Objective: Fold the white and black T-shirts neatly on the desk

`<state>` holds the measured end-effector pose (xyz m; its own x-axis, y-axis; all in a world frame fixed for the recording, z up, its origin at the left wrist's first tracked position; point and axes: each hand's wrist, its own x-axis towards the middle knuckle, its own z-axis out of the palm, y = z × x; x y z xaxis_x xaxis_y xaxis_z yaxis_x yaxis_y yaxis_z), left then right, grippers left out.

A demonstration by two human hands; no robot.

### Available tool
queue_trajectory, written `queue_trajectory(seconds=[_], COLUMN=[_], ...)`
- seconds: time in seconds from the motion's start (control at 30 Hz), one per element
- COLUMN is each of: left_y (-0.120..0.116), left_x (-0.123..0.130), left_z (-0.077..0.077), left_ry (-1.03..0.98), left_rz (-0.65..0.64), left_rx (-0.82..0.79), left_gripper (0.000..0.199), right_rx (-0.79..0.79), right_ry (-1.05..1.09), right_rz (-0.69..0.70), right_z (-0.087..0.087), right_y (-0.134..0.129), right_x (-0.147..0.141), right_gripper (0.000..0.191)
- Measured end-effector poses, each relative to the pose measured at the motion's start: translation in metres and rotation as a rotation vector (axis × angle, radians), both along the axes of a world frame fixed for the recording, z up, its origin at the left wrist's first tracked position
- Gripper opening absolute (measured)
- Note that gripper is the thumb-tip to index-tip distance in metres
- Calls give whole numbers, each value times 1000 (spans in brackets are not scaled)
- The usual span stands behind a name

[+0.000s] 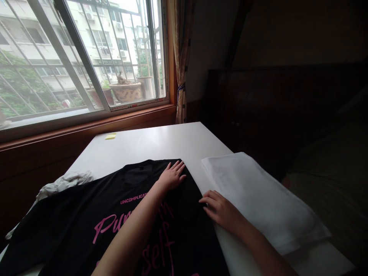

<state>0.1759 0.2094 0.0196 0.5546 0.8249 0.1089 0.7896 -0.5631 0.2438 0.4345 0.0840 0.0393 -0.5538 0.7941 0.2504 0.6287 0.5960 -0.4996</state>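
Observation:
A black T-shirt [112, 191] with pink lettering lies spread over the white table [161, 140], its neckline toward the window. My left hand [173, 175] rests flat on the shirt's far right shoulder, fingers spread. At the shirt's right edge is my right hand [217, 207], its fingers bent and close together. The fingertips touch that edge; whether they pinch the fabric is hard to make out. My left forearm covers part of the printed words. The shirt's lower end runs out of view.
A flat white translucent bag or sheet [258, 195] lies on the right of the table. Crumpled white cloth [64, 183] sits at the left edge. Yellow sticky notes [110, 136] lie near the far edge. Beyond are a barred window [129, 57] and a tied curtain [181, 76].

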Motion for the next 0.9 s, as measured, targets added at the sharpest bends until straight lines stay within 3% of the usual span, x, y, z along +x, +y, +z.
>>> queue_trajectory(seconds=[0.2,0.43,0.6,0.73,0.9], left_y=[28,36,33,23,-3], left_x=[4,8,9,13,16], left_z=[-3,-5,-2,5,7], left_ry=[5,16,-4,-34,-42], left_rz=[22,36,50,40,-22], left_rx=[-7,2,49,112,104], left_gripper=[58,59,58,55,50], right_rx=[-46,-24,25,17,-111], right_ry=[14,24,10,12,16], right_rz=[9,40,-4,-103,-78], right_z=[-1,9,4,-4,-3], right_y=[0,-4,-5,-4,0], right_x=[1,2,1,-1,2], right_gripper=[28,12,11,36,39])
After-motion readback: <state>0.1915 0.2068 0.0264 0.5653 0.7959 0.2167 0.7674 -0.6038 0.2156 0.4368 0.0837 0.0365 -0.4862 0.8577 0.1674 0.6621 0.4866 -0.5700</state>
